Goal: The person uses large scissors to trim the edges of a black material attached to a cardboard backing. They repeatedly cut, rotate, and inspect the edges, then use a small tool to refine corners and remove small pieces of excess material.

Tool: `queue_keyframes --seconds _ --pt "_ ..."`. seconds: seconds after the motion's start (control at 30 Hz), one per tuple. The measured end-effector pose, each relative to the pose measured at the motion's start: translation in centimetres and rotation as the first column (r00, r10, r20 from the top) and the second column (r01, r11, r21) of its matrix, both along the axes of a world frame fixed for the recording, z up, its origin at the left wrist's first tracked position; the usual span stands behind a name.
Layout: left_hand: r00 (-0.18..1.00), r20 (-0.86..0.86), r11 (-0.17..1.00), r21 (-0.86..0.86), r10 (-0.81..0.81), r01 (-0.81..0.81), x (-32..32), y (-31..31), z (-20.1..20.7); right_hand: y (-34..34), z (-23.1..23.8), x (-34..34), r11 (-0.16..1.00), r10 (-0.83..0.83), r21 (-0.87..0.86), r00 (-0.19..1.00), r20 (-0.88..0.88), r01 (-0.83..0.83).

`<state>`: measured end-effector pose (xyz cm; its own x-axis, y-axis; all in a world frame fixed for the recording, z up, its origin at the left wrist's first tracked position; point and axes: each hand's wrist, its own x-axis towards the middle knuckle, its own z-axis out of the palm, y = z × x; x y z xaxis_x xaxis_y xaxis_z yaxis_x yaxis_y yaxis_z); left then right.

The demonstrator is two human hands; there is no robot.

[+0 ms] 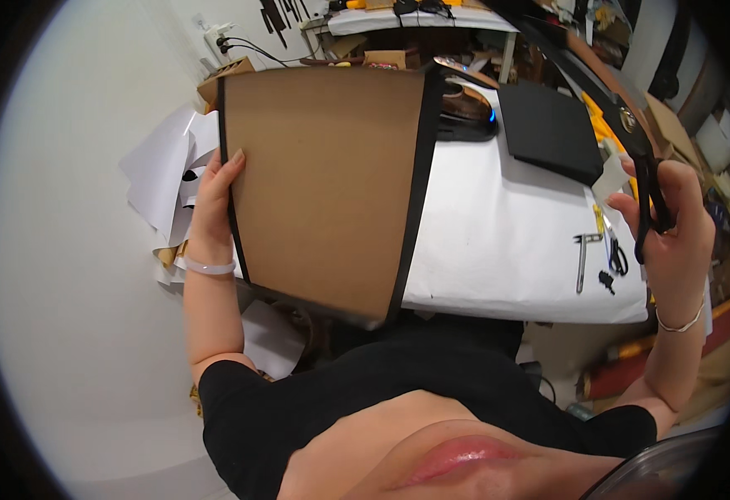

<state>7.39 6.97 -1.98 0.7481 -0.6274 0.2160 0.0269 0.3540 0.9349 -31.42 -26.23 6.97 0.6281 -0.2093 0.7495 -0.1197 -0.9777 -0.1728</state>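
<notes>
A tan panel (323,183) with black borders along its sides and lower edge is held up above the near left of the table. My left hand (216,187) grips its left edge, thumb on the front face and the other fingers mostly behind it. Raised at the right, my right hand (673,208) is closed round the black handles of a large pair of scissors (627,121). Their blades point up and away to the left, well apart from the panel, and blur toward the upper edge of the view.
On the white-covered table (498,250) lie a black folded sheet or folder (548,129), a clothes iron (469,112) with a blue light, small scissors (617,257) and a metal tool (581,262). Crumpled white paper (160,171) is at the left, beside the wall. Rolls of material (623,375) lie lower right.
</notes>
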Motion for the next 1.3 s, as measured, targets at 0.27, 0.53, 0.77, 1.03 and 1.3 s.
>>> queue_keyframes --seconds 0.27,0.53,0.77,1.03,1.3 --pt "0.527 0.777 0.897 -0.107 0.345 -0.429 -7.5 -3.7 0.7 -0.8 -2.1 0.6 0.995 0.077 0.062 0.995 0.07 -0.082" --pt "0.173 0.937 0.897 -0.221 0.305 -0.383 -13.2 -7.5 1.2 2.2 -3.5 1.5 0.956 0.181 -0.237 0.983 0.017 -0.172" --pt "0.291 0.92 0.93 -0.16 0.261 -0.33 -15.8 -7.8 -0.7 2.8 -3.9 1.4 0.953 0.204 -0.232 0.979 0.009 -0.196" --pt "0.253 0.918 0.898 -0.191 0.307 -0.396 -16.8 -8.0 -1.8 3.5 -3.6 0.9 0.975 0.081 -0.202 0.994 -0.066 -0.093" --pt "0.317 0.9 0.928 -0.197 0.299 -0.315 -17.0 -7.6 -2.1 3.9 -3.7 0.8 0.984 0.012 -0.177 0.994 -0.109 -0.031"
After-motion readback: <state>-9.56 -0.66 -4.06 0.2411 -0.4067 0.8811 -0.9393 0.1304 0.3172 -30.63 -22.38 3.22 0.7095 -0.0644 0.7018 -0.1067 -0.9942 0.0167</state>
